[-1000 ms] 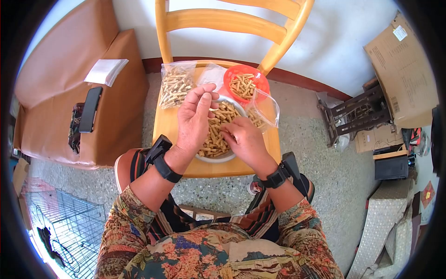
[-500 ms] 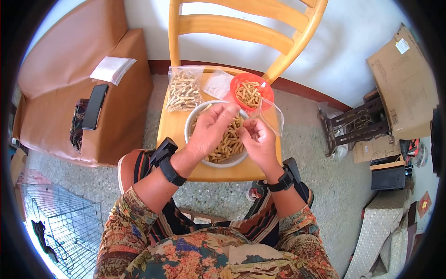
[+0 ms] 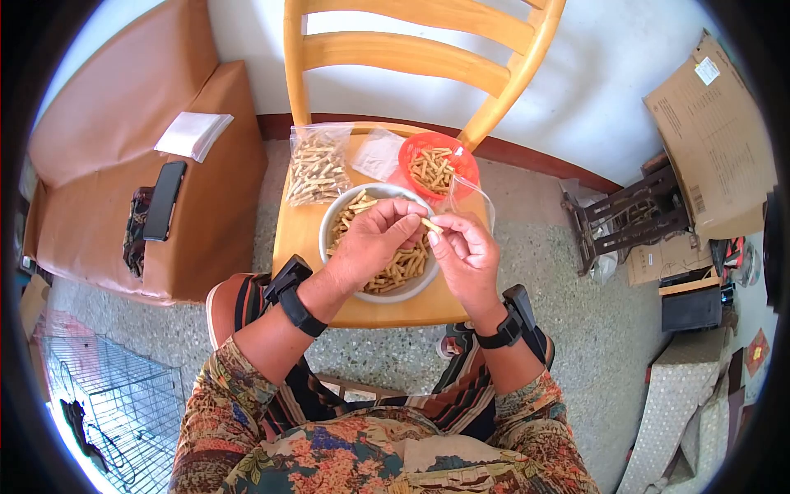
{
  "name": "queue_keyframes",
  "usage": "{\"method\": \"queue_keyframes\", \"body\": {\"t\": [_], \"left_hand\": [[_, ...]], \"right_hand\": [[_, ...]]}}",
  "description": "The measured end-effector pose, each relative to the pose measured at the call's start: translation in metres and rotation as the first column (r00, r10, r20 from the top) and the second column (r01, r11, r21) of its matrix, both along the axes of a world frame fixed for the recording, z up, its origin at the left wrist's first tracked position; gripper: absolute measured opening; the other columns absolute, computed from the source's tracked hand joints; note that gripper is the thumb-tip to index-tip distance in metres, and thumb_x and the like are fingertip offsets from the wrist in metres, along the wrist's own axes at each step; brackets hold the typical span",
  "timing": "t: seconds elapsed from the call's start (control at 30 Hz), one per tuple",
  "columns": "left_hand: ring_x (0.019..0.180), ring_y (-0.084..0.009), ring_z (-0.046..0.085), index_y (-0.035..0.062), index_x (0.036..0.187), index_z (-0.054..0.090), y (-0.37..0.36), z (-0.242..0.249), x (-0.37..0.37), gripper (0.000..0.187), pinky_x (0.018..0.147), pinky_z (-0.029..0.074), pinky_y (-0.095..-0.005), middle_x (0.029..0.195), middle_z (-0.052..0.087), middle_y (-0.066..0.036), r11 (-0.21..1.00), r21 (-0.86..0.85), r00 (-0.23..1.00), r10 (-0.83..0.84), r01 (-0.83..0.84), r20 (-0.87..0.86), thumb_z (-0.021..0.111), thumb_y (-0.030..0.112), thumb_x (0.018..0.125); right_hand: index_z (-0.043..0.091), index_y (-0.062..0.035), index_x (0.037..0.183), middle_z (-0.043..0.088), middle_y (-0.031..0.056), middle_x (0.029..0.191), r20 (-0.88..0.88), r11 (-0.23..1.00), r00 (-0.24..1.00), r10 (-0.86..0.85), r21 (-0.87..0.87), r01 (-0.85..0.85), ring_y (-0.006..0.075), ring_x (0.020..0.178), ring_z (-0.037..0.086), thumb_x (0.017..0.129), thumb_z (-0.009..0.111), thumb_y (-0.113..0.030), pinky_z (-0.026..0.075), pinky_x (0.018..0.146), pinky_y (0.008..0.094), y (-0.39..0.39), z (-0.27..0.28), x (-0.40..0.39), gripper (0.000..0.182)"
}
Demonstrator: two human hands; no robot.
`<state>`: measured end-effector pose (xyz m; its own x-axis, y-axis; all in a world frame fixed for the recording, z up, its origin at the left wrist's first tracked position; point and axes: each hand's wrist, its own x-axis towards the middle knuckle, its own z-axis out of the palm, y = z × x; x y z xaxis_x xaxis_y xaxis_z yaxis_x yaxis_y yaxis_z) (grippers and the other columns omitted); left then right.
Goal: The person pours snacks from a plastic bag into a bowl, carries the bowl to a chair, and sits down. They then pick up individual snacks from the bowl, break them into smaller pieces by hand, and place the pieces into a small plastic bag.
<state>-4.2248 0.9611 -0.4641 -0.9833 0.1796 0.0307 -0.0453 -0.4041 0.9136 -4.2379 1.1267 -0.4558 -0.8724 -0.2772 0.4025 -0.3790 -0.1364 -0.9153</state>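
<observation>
A short tan stick piece (image 3: 431,226) is between the fingertips of both hands, over a white bowl (image 3: 326,239) of similar pieces. My left hand (image 3: 377,239) pinches toward its left end, though whether the fingertips touch it is hard to make out. My right hand (image 3: 466,251) grips the piece between thumb and fingers. Behind the bowl, a clear bag (image 3: 318,166) full of pieces lies on the chair seat (image 3: 288,272). A red basket (image 3: 470,167) holds more pieces. Between bag and basket is a white packet (image 3: 379,154), and an open clear bag (image 3: 491,210) lies beside the basket.
At the left, a brown sofa (image 3: 210,198) carries a phone (image 3: 165,200) and a stack of clear bags (image 3: 194,135). A wire cage (image 3: 115,395) stands at lower left. On the right are a cardboard box (image 3: 716,148) and a dark wooden stand (image 3: 629,216).
Both hands have turned, and a stick piece now shows between their fingertips. The whole view has shifted slightly.
</observation>
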Motion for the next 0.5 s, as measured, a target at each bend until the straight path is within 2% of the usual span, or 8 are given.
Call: {"method": "queue_keyframes", "body": {"t": [0.07, 0.17, 0.3, 0.37, 0.5], "left_hand": [[0.083, -0.0059, 0.056, 0.0046, 0.109, 0.058, 0.0037, -0.0035, -0.0004, 0.019, 0.077, 0.048, -0.0221, 0.092, 0.06, 0.0, 1.0, 0.007, 0.999, -0.017, 0.017, 0.028, 0.052, 0.016, 0.096], [0.081, -0.004, 0.056, 0.0037, 0.108, 0.058, 0.0059, -0.0068, 0.0009, 0.017, 0.075, 0.048, -0.0203, 0.092, 0.06, 0.002, 0.998, 0.04, 0.998, -0.041, 0.04, 0.042, 0.052, 0.014, 0.095], [0.086, -0.0074, 0.057, 0.0047, 0.111, 0.057, 0.0063, -0.0019, 0.0023, 0.018, 0.079, 0.048, -0.0239, 0.095, 0.061, -0.001, 0.99, 0.129, 0.998, -0.049, 0.052, -0.028, 0.052, 0.014, 0.095], [0.086, -0.0071, 0.056, 0.0047, 0.111, 0.057, 0.0046, -0.0018, 0.0019, 0.018, 0.079, 0.048, -0.0237, 0.096, 0.061, 0.0, 0.994, 0.099, 0.996, -0.034, 0.041, -0.081, 0.053, 0.013, 0.095], [0.085, -0.006, 0.054, 0.0037, 0.111, 0.058, 0.0044, 0.0008, 0.0027, 0.019, 0.078, 0.046, -0.023, 0.096, 0.06, 0.001, 0.998, 0.062, 0.987, -0.021, 0.031, -0.162, 0.054, 0.012, 0.095]], "right_hand": [[0.058, 0.002, 0.103, 0.055, 0.0066, 0.098, -0.116, 0.997, 0.993, -0.008, 0.079, 0.017, 0.0112, 0.088, 0.057, 0.084, 0.061, 0.006, 0.047, 0.076, 0.0237, 0.0011, 0.0023, -0.0011, 0.021], [0.059, 0.0021, 0.102, 0.055, 0.0069, 0.098, -0.165, 0.994, 0.986, -0.02, 0.106, 0.037, 0.0115, 0.087, 0.057, 0.084, 0.061, 0.006, 0.047, 0.077, 0.0241, 0.0019, 0.0021, -0.0013, 0.019], [0.059, 0.002, 0.1, 0.055, 0.0062, 0.097, -0.129, 0.999, 0.991, -0.032, 0.027, 0.036, 0.0113, 0.086, 0.056, 0.083, 0.062, 0.005, 0.047, 0.075, 0.0238, 0.0009, 0.0046, 0.0022, 0.017], [0.059, 0.0019, 0.099, 0.055, 0.0057, 0.096, -0.037, 0.998, 0.999, -0.007, -0.062, 0.005, 0.0108, 0.084, 0.056, 0.083, 0.062, 0.005, 0.047, 0.074, 0.0235, 0.0018, 0.0061, 0.0041, 0.016], [0.059, 0.0018, 0.098, 0.056, 0.0055, 0.094, -0.031, 0.999, 0.999, -0.012, -0.034, 0.011, 0.0101, 0.082, 0.056, 0.085, 0.062, 0.002, 0.047, 0.073, 0.0229, 0.0071, 0.0066, 0.0044, 0.014]]}}
